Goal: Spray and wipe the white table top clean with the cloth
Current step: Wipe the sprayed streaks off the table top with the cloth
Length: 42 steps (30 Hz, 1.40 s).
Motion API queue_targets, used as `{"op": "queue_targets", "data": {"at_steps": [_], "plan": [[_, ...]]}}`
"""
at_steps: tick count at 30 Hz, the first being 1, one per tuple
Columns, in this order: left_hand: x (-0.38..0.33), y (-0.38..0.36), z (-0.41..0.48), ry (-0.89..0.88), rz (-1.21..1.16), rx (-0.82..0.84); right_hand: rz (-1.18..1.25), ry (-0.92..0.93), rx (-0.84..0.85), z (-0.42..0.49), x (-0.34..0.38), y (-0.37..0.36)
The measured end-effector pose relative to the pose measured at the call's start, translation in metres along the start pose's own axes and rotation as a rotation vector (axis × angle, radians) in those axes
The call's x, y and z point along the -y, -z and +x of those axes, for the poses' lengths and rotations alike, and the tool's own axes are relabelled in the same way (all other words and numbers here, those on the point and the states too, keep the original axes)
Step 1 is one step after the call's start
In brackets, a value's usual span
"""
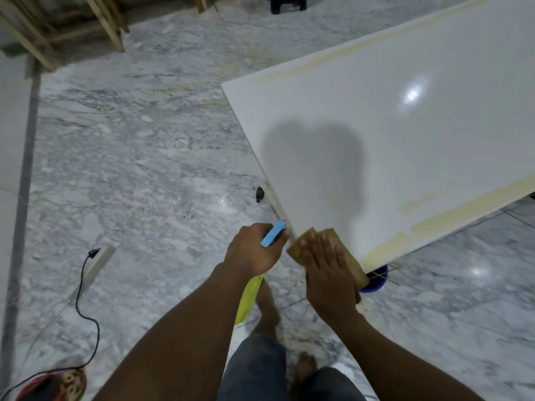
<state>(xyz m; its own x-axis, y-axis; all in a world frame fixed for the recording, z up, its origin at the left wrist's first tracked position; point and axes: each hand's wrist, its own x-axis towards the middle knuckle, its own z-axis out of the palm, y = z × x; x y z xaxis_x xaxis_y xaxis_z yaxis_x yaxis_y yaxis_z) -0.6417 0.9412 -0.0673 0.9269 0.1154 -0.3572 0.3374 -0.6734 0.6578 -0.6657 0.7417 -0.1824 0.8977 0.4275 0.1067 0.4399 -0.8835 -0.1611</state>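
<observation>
The white table top (405,117) fills the upper right, with yellowish residue strips along its far and near edges. My right hand (327,267) lies flat with straight fingers on a brown cloth (354,263), pressing it on the table's near corner. My left hand (254,250) grips a spray bottle by its blue head (273,237), just left of the table's edge. The bottle's yellow-green body (248,299) hangs below my wrist, partly hidden by my forearm.
A grey marble floor (130,169) surrounds the table. A blue bucket (375,280) sits under the near corner. A black cable (86,302) runs to a red object (49,384) at bottom left. Wooden frames (72,27) stand at top left. My bare feet are below.
</observation>
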Motion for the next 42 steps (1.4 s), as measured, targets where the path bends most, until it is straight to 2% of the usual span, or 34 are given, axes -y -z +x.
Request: {"op": "queue_targets", "data": {"at_steps": [4,6,8,10,12,13,14,16,22,26,28,31,33,36,39,42], "plan": [[0.000,0.000,-0.019,-0.001,-0.005,0.009,0.086,0.067,-0.091,-0.039,-0.006,-0.006],[0.001,0.003,-0.024,0.008,-0.018,0.010,0.303,-0.010,-0.106,-0.040,-0.007,0.001],[0.000,0.009,-0.023,0.017,-0.030,0.001,0.669,-0.268,-0.110,-0.022,0.001,0.033],[-0.001,0.018,-0.016,0.030,-0.043,-0.013,1.004,-0.637,-0.088,0.011,0.006,0.074],[-0.002,0.029,-0.003,0.025,-0.026,-0.028,1.540,-1.022,0.025,0.056,0.006,0.113],[-0.003,0.035,0.004,0.017,-0.010,-0.031,1.771,-1.158,0.108,0.077,0.006,0.130],[-0.003,0.042,0.013,0.010,0.005,-0.029,1.912,-1.228,0.189,0.098,0.006,0.143],[-0.006,0.058,0.035,-0.014,0.037,-0.002,1.978,-1.268,0.257,0.140,0.013,0.155],[0.011,0.111,0.116,-0.118,0.085,0.049,1.928,-1.156,0.440,0.261,0.052,0.139],[0.031,0.154,0.173,-0.135,0.151,0.000,1.787,-1.122,0.412,0.347,0.071,0.126],[0.045,0.175,0.199,-0.119,0.094,-0.046,1.512,-1.010,0.249,0.395,0.073,0.108],[0.072,0.198,0.236,-0.107,0.020,-0.116,0.931,-0.650,0.006,0.471,0.081,0.072],[0.089,0.204,0.248,-0.095,-0.010,-0.142,0.735,-0.443,-0.034,0.514,0.085,0.038],[0.114,0.204,0.260,-0.094,-0.078,-0.141,0.474,-0.226,0.067,0.557,0.096,-0.024],[0.134,0.202,0.267,-0.097,-0.132,-0.132,-0.027,-0.079,0.168,0.566,0.109,-0.064],[0.154,0.197,0.276,-0.064,-0.135,-0.115,-0.144,-0.009,0.197,0.566,0.107,-0.070]]}}
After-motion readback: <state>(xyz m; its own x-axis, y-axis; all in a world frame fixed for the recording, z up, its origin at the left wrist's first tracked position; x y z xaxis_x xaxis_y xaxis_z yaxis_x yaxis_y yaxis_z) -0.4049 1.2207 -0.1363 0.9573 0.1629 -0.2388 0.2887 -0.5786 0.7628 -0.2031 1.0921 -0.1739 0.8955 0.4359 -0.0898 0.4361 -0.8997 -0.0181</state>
